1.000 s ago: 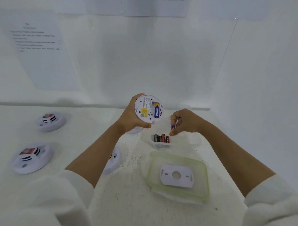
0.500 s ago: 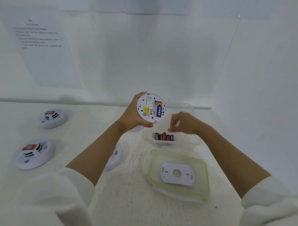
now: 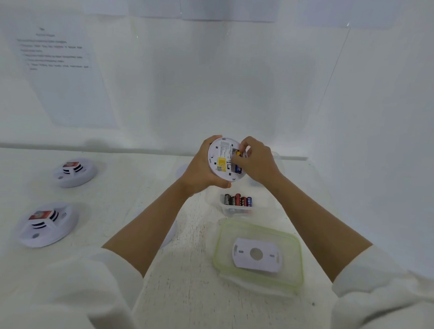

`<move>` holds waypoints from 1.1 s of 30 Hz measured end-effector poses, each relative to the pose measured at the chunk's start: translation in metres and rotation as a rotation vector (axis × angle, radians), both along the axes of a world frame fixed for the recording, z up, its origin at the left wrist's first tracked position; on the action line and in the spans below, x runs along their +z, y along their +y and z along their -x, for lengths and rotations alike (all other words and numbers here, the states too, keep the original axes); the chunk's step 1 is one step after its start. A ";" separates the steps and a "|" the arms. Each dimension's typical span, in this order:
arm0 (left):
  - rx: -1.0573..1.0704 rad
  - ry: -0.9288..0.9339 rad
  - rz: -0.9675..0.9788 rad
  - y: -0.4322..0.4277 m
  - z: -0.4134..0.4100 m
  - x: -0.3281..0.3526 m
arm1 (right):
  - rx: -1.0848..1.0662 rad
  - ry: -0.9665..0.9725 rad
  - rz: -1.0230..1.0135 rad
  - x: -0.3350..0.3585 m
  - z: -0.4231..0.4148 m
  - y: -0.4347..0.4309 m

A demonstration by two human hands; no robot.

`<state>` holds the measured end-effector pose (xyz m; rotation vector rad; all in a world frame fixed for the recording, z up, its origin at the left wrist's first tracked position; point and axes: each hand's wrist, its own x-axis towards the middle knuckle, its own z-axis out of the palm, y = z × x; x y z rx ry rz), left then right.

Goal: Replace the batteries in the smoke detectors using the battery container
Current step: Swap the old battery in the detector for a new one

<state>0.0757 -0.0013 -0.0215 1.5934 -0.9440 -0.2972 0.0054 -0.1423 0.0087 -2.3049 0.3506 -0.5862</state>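
Note:
My left hand grips a round white smoke detector by its rim, raised above the table with its back turned to me. A blue battery with a yellow end sits in its open bay. My right hand has curled fingers over the bay and pinches the battery's yellow end. Below the hands stands the clear battery container holding several batteries side by side.
The container's green-rimmed lid lies near me with a white mounting plate on it. Two more smoke detectors lie at the left. Another detector is mostly hidden under my left forearm. White walls enclose the back and right.
My right hand carried a battery to the container, left it there beside the others, then rose to the detector's battery bay. My left hand kept the detector raised.

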 end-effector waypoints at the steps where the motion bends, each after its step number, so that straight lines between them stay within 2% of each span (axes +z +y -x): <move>1: 0.001 -0.001 -0.001 0.000 0.001 0.000 | -0.007 -0.007 -0.017 0.001 -0.001 -0.001; 6: -0.005 -0.001 -0.013 0.001 -0.001 0.000 | -0.005 -0.031 -0.030 0.002 0.001 -0.001; 11: -0.012 0.004 -0.004 -0.001 -0.005 0.000 | -0.023 -0.106 0.162 0.005 0.002 -0.002; 14: -0.009 0.009 0.018 -0.004 -0.007 -0.001 | -0.013 -0.231 0.064 0.005 0.004 -0.001; 19: -0.007 -0.001 0.015 -0.003 -0.014 -0.003 | -0.101 -0.355 -0.291 0.015 0.007 -0.013; 21: 0.005 -0.006 0.002 0.001 -0.016 -0.005 | -0.147 -0.195 -0.186 0.019 0.011 -0.025; 25: 0.025 -0.012 -0.021 0.004 -0.019 -0.006 | -0.038 0.614 0.145 0.002 0.011 -0.034; 27: 0.029 -0.012 -0.023 0.003 -0.020 -0.006 | 0.023 0.853 0.220 -0.011 0.007 -0.029; 30: 0.027 -0.007 -0.021 0.003 -0.024 -0.006 | 0.085 1.016 0.292 -0.023 0.000 -0.028; 33: 0.028 0.014 -0.017 0.003 -0.028 -0.005 | 0.032 0.870 0.146 -0.012 -0.005 -0.041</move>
